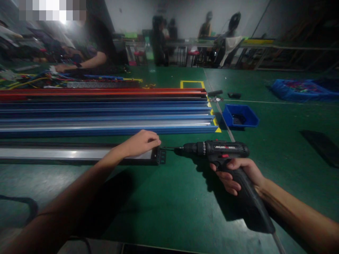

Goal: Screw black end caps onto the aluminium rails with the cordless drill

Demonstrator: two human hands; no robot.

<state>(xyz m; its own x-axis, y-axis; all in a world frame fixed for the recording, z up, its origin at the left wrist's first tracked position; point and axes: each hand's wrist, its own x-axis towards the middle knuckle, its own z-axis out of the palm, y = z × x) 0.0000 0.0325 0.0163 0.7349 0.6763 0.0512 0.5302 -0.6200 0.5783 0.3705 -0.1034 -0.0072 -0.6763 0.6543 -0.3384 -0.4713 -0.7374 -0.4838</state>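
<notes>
In the head view, my right hand (233, 176) is wrapped around the grip of a black corded power drill (225, 149). The drill points left, and its long thin bit (171, 148) reaches the end of a long metal profile (71, 153). That profile is silver with dark edges and lies flat on the bench. A black end cap (155, 156) with a small slotted tab closes its right end. My left hand (143, 143) lies over this end with fingers bent round the far edge, holding it; some fingertips are hidden. Whether the bit touches a screw cannot be seen.
Blue profiles (106, 129) and red profiles (106, 92) lie behind, parallel. A blue bin (242, 116) with dark parts stands right of them. A dark flat object (321, 146) lies far right. Across the green bench (164, 211), a person's arm (92, 61) reaches among wires.
</notes>
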